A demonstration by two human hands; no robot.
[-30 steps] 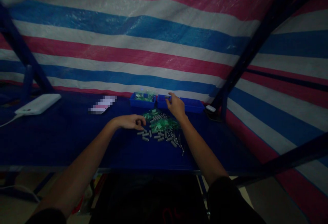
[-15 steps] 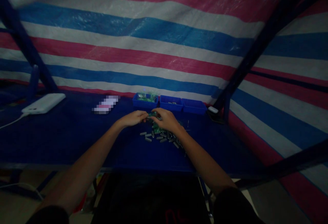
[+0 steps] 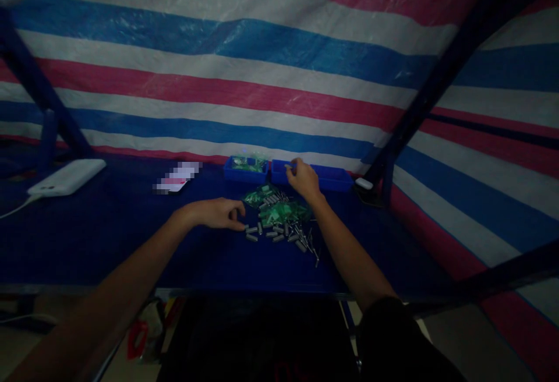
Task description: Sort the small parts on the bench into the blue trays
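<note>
My left hand (image 3: 222,213) is low over the table, fingers curved and apart. Its fingertips are at the left end of several loose grey metal cylinders (image 3: 278,237), beside the nearest one. Over the middle blue bin (image 3: 279,177) is my right hand (image 3: 303,179), with thumb and fingers pinched together. A small pale bit shows at those fingertips, too small to name. Between the hands lie green-tinted clear plastic bags (image 3: 283,214), one of them at the back left of the pile. Thin metal pins (image 3: 308,239) are scattered at the pile's right side.
A left blue bin (image 3: 244,176) holds green bagged pieces; a right blue bin (image 3: 334,179) stands alongside. A phone-like item (image 3: 178,177) and a white power bank (image 3: 67,177) with a cable lie left. A small white case (image 3: 363,183) sits near the frame post at right.
My hands have parted. The right moved up and right to the middle bin; the left moved down to the metal cylinders. The green bag they held together now lies on the table.
</note>
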